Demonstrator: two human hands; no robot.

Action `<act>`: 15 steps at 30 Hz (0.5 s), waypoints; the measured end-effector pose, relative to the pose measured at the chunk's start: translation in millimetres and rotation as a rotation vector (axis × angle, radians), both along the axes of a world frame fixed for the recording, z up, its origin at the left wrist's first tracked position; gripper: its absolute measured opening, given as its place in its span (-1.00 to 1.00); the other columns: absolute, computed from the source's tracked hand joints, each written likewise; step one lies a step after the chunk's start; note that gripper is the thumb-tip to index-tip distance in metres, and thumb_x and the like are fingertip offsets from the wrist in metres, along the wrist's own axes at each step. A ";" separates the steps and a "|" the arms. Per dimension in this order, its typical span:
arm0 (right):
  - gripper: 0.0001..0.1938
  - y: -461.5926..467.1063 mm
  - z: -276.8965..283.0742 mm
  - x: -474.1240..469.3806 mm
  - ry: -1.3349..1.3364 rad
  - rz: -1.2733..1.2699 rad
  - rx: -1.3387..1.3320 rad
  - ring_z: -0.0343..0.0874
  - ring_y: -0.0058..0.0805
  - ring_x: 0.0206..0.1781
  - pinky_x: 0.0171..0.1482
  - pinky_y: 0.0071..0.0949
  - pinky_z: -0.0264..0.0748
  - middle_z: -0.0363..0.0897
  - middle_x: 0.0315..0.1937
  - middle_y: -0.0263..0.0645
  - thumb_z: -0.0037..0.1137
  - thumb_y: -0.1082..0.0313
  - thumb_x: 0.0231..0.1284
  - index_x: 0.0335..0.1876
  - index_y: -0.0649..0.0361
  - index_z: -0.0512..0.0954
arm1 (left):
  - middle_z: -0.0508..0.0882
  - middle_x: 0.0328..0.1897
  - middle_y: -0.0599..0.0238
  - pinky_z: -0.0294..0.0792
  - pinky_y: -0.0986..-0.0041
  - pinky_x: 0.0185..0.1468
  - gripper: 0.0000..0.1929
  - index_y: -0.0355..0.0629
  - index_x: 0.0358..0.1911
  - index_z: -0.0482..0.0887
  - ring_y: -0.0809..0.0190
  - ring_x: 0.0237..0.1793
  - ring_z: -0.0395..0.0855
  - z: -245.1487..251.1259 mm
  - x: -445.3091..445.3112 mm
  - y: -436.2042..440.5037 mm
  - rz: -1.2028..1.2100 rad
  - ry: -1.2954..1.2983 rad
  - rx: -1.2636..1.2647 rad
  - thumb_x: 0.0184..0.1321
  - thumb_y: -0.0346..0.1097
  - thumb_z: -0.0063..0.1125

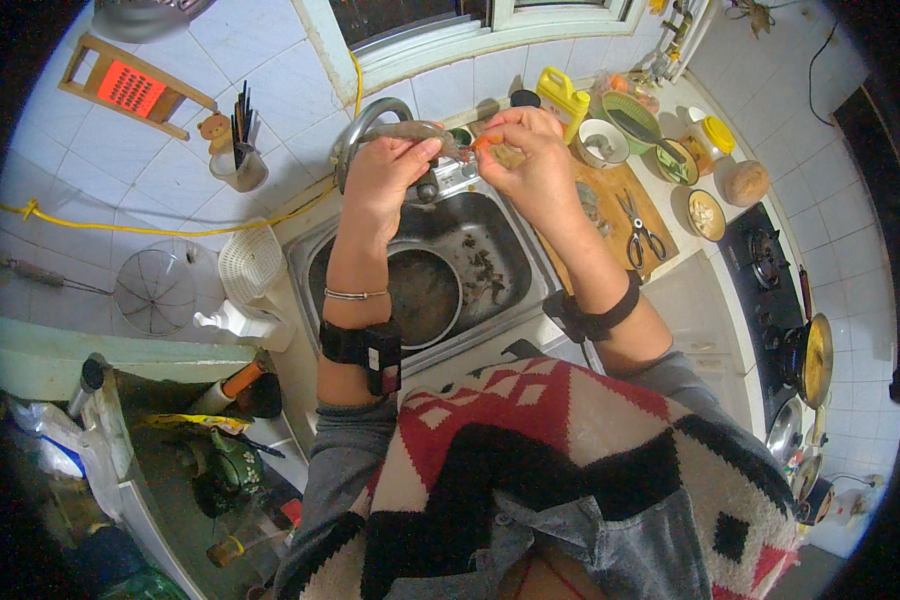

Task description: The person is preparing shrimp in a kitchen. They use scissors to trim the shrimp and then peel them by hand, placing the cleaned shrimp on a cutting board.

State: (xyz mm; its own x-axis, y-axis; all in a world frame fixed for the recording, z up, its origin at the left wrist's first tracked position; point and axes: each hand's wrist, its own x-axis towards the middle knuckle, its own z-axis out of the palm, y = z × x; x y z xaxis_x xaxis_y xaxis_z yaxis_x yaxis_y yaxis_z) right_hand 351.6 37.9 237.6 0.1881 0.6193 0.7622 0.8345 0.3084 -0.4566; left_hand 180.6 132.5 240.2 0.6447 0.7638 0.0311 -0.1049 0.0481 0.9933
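Note:
Above the back of the sink, my left hand point(390, 176) pinches a raw grey shrimp point(448, 142) between thumb and fingers. My right hand point(529, 154) faces it, its thumb and forefinger closed on the reddish end of the shrimp. Below my hands is a stainless steel sink point(506, 225) with dark scraps on its bottom. A round pan point(424, 300) of murky water sits in it, partly behind my left forearm. On the wooden cutting board point(630, 187) lie more raw shrimp point(591, 206), close to my right forearm, and black-handled scissors point(636, 232).
A curved faucet point(360, 131) rises behind my left hand. Past the board stand a bowl with shrimp point(604, 142), a green colander point(630, 112), a yellow jug point(562, 97) and a bowl of pale pieces point(705, 215). A gas stove point(750, 277) is at right, a soap bottle point(244, 322) at left.

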 end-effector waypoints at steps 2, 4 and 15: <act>-0.86 -0.1 0.0 0.8 0.001 0.002 -0.003 0.50 -0.31 -0.09 0.06 -0.37 0.33 0.57 -0.27 -0.29 0.31 0.44 -0.15 -0.38 0.15 0.64 | 0.68 -0.16 0.45 0.35 0.55 0.01 -0.75 -0.11 -0.04 0.64 0.48 -0.12 0.56 -0.5 -1.0 0.4 0.010 0.001 0.002 0.25 -0.23 0.17; -0.87 0.2 0.2 1.6 0.002 0.002 -0.007 0.50 -0.31 -0.10 0.05 -0.37 0.33 0.57 -0.26 -0.29 0.31 0.44 -0.14 -0.38 0.15 0.64 | 0.68 -0.16 0.43 0.35 0.54 0.02 -0.74 -0.12 -0.04 0.64 0.47 -0.12 0.56 -0.3 -1.8 0.1 0.009 -0.016 0.011 0.25 -0.23 0.18; -0.79 0.3 1.9 -2.1 0.101 0.138 -0.099 0.53 -0.20 -0.09 0.04 -0.31 0.41 0.63 -0.22 -0.23 0.34 0.25 -0.03 -0.28 0.15 0.67 | 0.64 -0.26 0.46 0.29 0.72 -0.25 -0.75 -0.27 -0.06 0.64 0.56 -0.32 0.46 3.6 2.8 -6.9 0.021 -0.049 0.010 0.24 -0.33 0.16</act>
